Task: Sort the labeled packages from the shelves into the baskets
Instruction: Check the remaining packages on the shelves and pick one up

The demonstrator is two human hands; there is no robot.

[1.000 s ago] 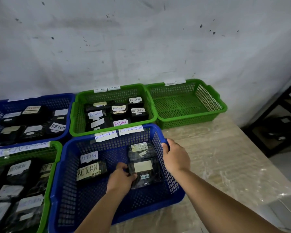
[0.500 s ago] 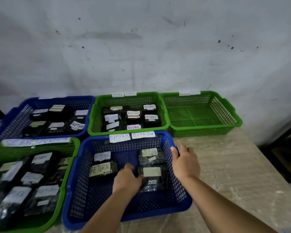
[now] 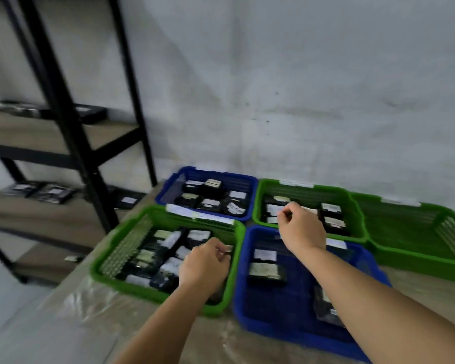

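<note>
**Head view: both hands loose above the baskets**

Head camera shows you a pale wall behind everything, and at the far left a black-framed shelf unit (image 3: 71,143) with wooden boards; dark labeled packages (image 3: 50,191) lie on its middle board, blurred.

Your tabletop (image 3: 103,319), covered in clear plastic film, carries five baskets. Near left sits a green basket (image 3: 121,248) packed with dark packages bearing white labels. Behind it is a blue basket (image 3: 168,190), also filled. Far center is a second green basket (image 3: 352,203) with more packages, and at the right a third green basket (image 3: 410,232) shows only its mesh floor. Near center is a blue basket (image 3: 281,316) holding a labeled package (image 3: 265,271) toward its left side and another against its right wall.

Your left hand (image 3: 204,266) hangs over the near green basket, fingers loosely curled, nothing visibly in them. Your right hand (image 3: 302,229) hovers above the far edge of the near blue basket, fingers likewise loosely bent; blur hides whether thumb and forefinger pinch anything.
</note>
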